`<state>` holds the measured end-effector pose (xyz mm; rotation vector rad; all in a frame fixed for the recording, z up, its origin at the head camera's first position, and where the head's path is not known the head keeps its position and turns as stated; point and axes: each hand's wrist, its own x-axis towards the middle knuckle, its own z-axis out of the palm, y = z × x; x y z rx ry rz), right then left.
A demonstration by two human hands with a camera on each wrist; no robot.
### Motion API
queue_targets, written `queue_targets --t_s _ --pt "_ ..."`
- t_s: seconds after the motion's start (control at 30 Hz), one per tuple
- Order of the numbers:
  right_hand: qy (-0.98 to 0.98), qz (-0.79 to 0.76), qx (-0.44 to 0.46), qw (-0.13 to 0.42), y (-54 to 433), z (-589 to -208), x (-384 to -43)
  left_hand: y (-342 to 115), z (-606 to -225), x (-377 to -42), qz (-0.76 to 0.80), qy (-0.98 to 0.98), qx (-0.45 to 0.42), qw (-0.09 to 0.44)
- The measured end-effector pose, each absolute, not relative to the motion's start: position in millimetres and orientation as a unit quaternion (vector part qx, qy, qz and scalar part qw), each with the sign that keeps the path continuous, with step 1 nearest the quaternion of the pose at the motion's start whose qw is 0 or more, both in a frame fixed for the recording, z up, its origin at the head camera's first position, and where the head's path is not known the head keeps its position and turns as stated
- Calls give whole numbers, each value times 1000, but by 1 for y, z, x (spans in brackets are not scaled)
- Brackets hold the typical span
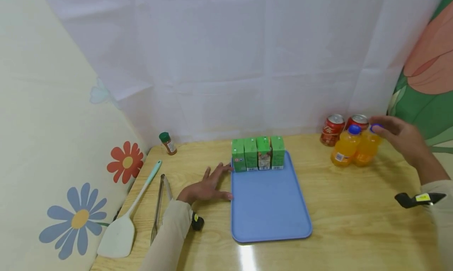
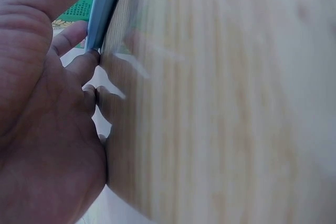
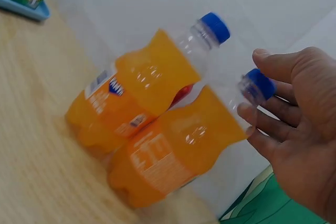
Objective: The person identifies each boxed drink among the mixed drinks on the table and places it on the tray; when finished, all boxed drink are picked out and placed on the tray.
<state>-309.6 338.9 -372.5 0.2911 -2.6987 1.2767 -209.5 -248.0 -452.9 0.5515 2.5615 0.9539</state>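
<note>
My left hand lies on the table with fingers spread, its fingertips at the left edge of a blue tray. The left wrist view shows the fingers against the tray's side. Several green drink cartons stand in a row at the tray's far end. My right hand is at the top of the right orange soda bottle. In the right wrist view its fingers reach behind that bottle's neck, with the thumb apart from the blue cap. A second orange soda bottle stands upright alongside.
Two red soda cans, a left can and a right can, stand behind the bottles. At the left are a spice jar, a white spatula and metal tongs. White cloth hangs at the back.
</note>
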Motion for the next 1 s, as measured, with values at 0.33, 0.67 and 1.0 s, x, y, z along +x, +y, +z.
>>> queue_targets --t_s 0.33,0.67,1.0 --pt "-880 461 108 29 341 -402 -308 -247 -452 -205 339 905 182 180" --pt "-874 478 86 30 337 -404 -306 -249 -453 -206 329 908 194 173" --pt "-813 576 72 46 339 -405 -305 -248 -452 -208 331 905 201 175"
